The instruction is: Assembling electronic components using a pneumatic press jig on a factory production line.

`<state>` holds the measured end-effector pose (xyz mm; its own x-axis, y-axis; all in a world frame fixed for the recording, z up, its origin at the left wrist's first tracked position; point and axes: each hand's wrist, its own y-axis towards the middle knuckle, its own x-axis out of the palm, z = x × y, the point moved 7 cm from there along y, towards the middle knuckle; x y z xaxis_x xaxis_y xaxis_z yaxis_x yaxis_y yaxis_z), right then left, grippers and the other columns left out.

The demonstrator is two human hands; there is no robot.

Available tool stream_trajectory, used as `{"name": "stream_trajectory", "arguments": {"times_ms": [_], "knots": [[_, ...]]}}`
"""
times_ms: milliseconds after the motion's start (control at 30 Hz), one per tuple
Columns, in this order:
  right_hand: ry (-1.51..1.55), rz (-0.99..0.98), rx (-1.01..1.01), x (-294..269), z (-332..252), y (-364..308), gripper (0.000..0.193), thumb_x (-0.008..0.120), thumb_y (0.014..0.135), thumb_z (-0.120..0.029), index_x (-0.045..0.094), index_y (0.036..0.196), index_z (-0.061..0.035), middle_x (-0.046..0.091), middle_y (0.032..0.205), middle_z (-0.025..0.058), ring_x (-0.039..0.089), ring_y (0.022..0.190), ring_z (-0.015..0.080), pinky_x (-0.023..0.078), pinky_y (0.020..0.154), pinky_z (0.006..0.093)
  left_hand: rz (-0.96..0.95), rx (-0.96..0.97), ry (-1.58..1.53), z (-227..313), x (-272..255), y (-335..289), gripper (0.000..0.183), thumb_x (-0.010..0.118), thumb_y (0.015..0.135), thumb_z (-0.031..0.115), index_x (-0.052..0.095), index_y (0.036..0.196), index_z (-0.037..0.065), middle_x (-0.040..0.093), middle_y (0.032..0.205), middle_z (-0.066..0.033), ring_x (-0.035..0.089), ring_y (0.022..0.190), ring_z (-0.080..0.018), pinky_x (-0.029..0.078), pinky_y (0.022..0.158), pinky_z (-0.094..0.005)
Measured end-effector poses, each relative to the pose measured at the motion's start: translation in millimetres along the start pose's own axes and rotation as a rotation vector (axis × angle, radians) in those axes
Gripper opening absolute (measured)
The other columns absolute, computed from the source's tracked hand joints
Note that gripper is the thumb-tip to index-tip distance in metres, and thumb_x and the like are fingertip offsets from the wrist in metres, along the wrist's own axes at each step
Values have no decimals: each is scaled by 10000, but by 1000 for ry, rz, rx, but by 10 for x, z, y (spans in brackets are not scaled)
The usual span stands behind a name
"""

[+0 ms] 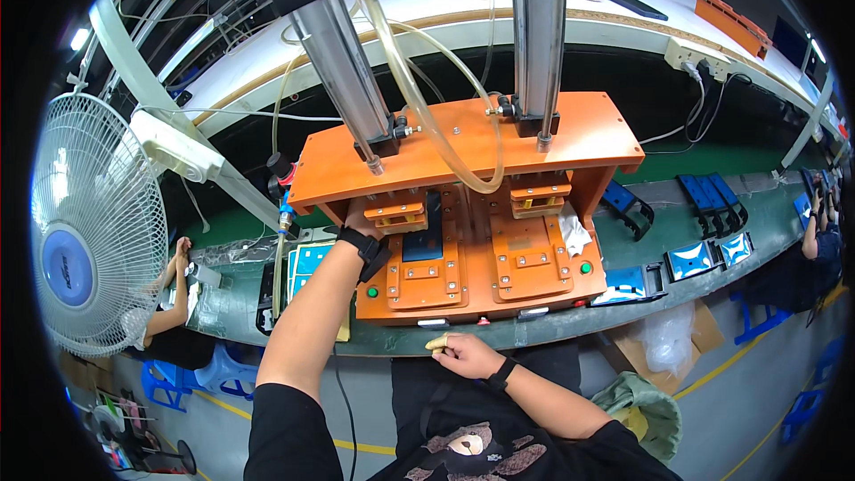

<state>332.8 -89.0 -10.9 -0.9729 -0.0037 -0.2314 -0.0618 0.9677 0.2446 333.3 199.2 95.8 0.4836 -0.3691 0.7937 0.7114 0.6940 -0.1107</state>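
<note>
My left hand (360, 216) reaches into the orange two-station press (456, 147), beside the left press head (395, 215). Its fingers are hidden behind the head, so their grip does not show. A dark flat panel (422, 245) lies in the left fixture (426, 281), just right of my left wrist. My right hand (469, 356) is by the bench's front edge, below the press. Its fingers are curled together, with pale yellow coverings on the fingertips and nothing visible in them. The right fixture (533, 258) sits under the other press head (540, 192).
Blue-faced panels in black frames (690, 261) line the green bench to the right. A white cloth (574, 233) sits by the right fixture. At left stand a fan (98, 232) and a co-worker's hands (183, 254). A carton with plastic bags (670, 338) is on the floor.
</note>
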Motion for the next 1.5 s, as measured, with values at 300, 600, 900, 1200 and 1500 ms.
{"name": "stream_trajectory", "arguments": {"times_ms": [300, 600, 900, 1200, 1500], "knots": [[43, 51, 55, -5, 92, -8, 234, 673, 893, -141, 684, 1095, -24, 552, 686, 53, 490, 562, 133, 416, 546, 277, 13, 29, -17, -13, 30, -7, 379, 419, 1030, 366, 492, 1276, 87, 568, 1254, -145, 581, 1135, -279, 502, 960, -431], [-8, 48, 56, 6, 101, -8, 215, 677, 894, -102, 685, 1096, -31, 594, 781, 24, 513, 623, 88, 424, 573, 237, 31, 45, 51, 28, -76, 82, 363, 376, 1049, 334, 473, 1294, 84, 550, 1286, -141, 566, 1157, -269, 487, 982, -412], [13, 104, 36, 4, 66, -10, 230, 684, 881, -134, 687, 1090, -39, 577, 695, 56, 515, 584, 145, 427, 556, 273, -270, 518, 1450, 117, 309, -358, 418, 409, 1012, 355, 461, 1355, 121, 536, 1373, -87, 492, 1271, -267, 371, 1113, -364], [6, 92, 89, 7, 114, -9, 210, 675, 888, -127, 693, 1081, -45, 597, 740, 55, 528, 593, 139, 430, 560, 266, -173, 460, 2172, 2, 293, -214, 377, 432, 1029, 267, 422, 1373, 113, 469, 1415, -115, 513, 1240, -271, 404, 1085, -362], [8, 113, 103, -24, 91, -23, 202, 676, 888, -122, 693, 1076, -49, 586, 728, 50, 517, 578, 125, 416, 537, 268, -241, 180, 2089, 37, 662, -533, 449, 613, 923, 301, 532, 1305, 79, 571, 1315, -147, 552, 1203, -297, 457, 1023, -367]]}}
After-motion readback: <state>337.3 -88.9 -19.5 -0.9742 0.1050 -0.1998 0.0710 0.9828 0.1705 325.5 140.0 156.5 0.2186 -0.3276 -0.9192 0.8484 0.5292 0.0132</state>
